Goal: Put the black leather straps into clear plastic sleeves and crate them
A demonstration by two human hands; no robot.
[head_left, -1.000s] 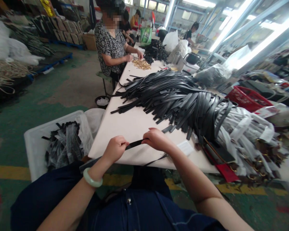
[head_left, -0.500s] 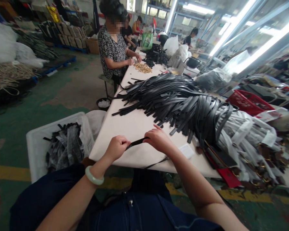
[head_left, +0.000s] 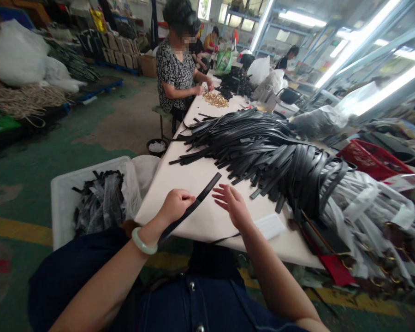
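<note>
My left hand is closed on a flat black strap, whose free end points up and to the right over the table. The rest of that strap runs down below my left wrist toward the table's near edge. Just right of the strap's end, my right hand has its fingers spread and holds nothing. Beyond both hands lies a large heap of black straps, bundled toward the right, where white wrapping covers them. A white rectangular pad rests on the table beside my right wrist.
A white plastic bin with black, film-wrapped pieces stands left of the white table. Farther along, a person sits at small gold pieces. A red basket stands at the right, and a black bucket is on the floor.
My right hand has let go of the strap and opened, moving slightly right. The strap, formerly stretched between both hands, now slants up from my left hand. The view has shifted a little.
</note>
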